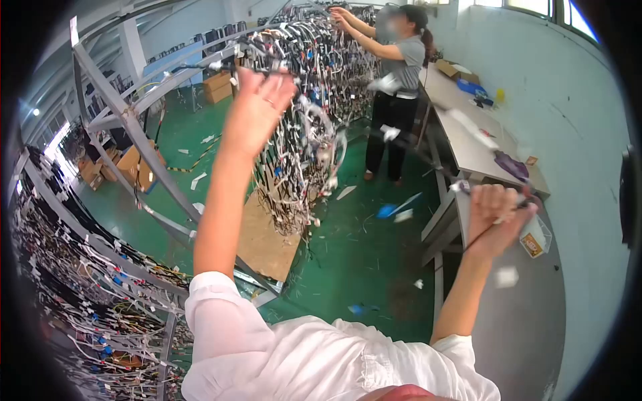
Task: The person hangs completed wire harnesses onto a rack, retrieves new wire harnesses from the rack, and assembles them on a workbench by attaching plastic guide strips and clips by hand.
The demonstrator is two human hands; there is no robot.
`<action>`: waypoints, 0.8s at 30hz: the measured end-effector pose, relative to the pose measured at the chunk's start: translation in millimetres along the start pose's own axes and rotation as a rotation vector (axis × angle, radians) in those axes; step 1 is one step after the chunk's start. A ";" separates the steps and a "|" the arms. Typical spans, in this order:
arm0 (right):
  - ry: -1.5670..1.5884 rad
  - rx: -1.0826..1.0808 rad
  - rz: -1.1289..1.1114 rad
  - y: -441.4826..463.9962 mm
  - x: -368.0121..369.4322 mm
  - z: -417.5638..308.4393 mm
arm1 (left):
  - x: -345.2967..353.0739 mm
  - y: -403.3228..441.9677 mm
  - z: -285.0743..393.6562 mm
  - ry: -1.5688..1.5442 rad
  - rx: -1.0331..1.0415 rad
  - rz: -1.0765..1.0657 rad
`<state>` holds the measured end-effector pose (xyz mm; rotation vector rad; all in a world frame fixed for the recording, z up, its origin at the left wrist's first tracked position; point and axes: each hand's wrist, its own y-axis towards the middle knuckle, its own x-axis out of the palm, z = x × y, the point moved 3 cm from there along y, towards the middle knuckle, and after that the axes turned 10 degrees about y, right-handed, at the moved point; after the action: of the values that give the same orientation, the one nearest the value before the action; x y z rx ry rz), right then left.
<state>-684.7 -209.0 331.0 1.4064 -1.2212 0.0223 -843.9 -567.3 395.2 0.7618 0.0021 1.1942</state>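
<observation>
My left hand (pixel 263 105) is raised in front of the hanging bundles, its fingers spread and slightly blurred. A dark cable with white connectors passes close behind its fingertips; whether they touch it I cannot tell. To the right, above the bench, my right hand (pixel 496 215) is closed around a wire harness (pixel 428 160). This dark harness stretches blurred across the aisle, with white connectors along it and a purple part near my right hand. Masses of black, grey and white wire harnesses (pixel 321 73) hang from the rack ahead.
A metal frame (pixel 120 100) stands at left, with more hanging harnesses (pixel 100 314) below it. Another person (pixel 401 67) reaches into the rack ahead. A long bench (pixel 461 144) lines the right wall, holding a blue tray (pixel 471 87) and small box (pixel 533 244). Scraps litter the green floor (pixel 348 267).
</observation>
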 end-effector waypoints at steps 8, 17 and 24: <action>-0.148 0.255 0.073 -1.7 -31.3 64.5 | -121.7 110.7 113.8 -0.456 0.126 -0.149; -0.797 0.085 0.047 30.2 -32.1 96.5 | 20.4 70.3 176.2 -0.020 0.258 -0.206; -1.041 -0.166 0.764 -89.6 -67.4 -125.1 | 80.0 56.6 132.9 0.080 0.330 -0.203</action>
<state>-579.5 -98.9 260.0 0.6853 -2.4982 -0.3095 -808.0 -562.4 556.3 0.9770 0.3428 1.0404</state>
